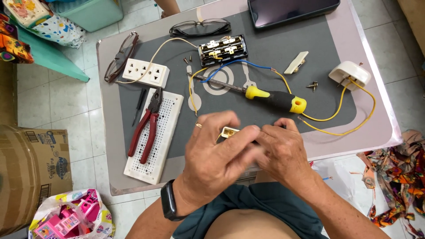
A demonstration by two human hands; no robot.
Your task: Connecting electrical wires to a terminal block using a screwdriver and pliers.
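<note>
My left hand [219,152] and my right hand [283,152] meet at the near edge of the low table [376,128], both closed around a small cream electrical part [229,132] that peeks out between the fingers. A ring is on my left hand and a black band on its wrist. Just beyond the hands lies a yellow-and-black screwdriver [265,94]. An opened black socket body with brass contacts [222,48] sits further back, with blue and yellow wires [248,66] leading from it.
Red-handled pliers [148,126] lie on a white perforated board [155,135]. A white double socket [146,72], two pairs of glasses [200,27], a tablet [292,11], a cream switch piece [296,63], loose screws [312,85] and a white plug with yellow wire [349,74] surround them. A cardboard box [31,172] stands left.
</note>
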